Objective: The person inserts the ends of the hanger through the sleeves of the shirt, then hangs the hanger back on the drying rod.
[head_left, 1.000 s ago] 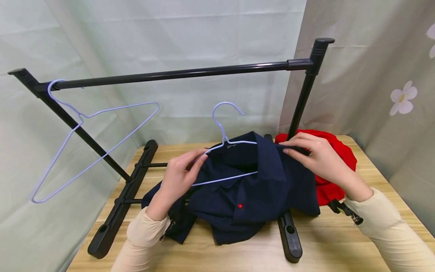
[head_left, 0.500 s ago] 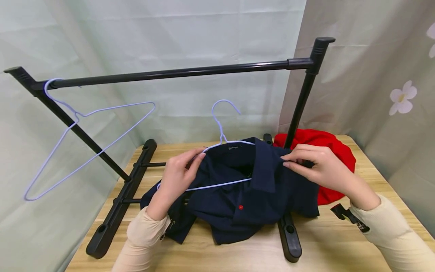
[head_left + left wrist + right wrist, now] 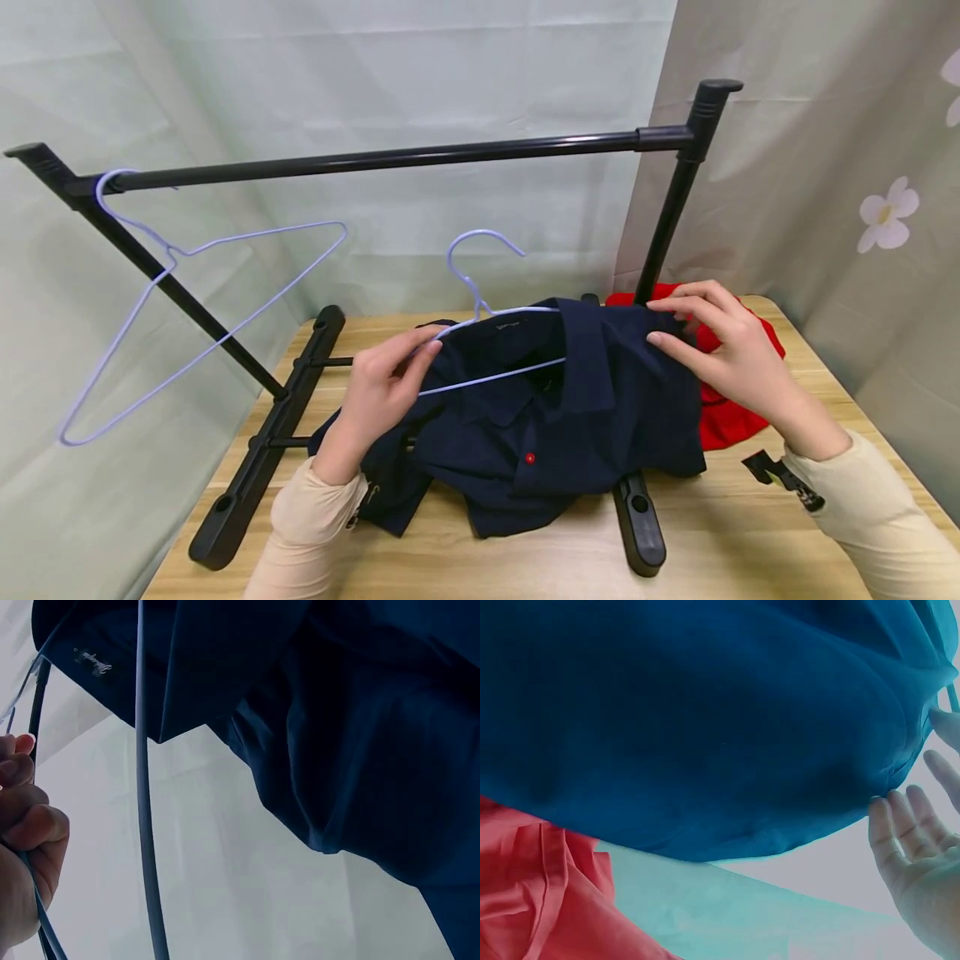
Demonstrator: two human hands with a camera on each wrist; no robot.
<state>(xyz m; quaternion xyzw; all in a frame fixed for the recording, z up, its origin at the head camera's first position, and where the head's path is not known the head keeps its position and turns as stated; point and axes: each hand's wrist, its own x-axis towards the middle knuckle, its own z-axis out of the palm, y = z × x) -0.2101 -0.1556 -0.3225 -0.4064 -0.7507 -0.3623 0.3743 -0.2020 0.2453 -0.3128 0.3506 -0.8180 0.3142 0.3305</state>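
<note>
A dark navy collared shirt [image 3: 577,433] with a red button lies over the table, its neck opening up. A lilac wire hanger [image 3: 486,232] runs partly inside it, the hook standing above the collar. My left hand [image 3: 382,387] pinches the hanger's left shoulder. The hanger's right end is hidden under the shirt's right shoulder. At that shoulder, my right hand [image 3: 731,354] has its thumb and fingers spread apart. In the right wrist view its fingertips [image 3: 894,796] are right at the shirt's edge. The left wrist view shows the hanger's lower bar [image 3: 144,787] before the shirt.
A black garment rack [image 3: 412,158] spans the table behind the shirt, with its feet on the wood. Another lilac hanger [image 3: 262,234] hangs at the bar's left end. Red cloth [image 3: 731,417] lies behind the right hand, and a pale curtain [image 3: 450,75] closes the back.
The hanger's hook has shifted slightly left and its lower bar has risen. My right hand has moved right along the shirt's shoulder, its fingers parting from their earlier pinch on the fabric.
</note>
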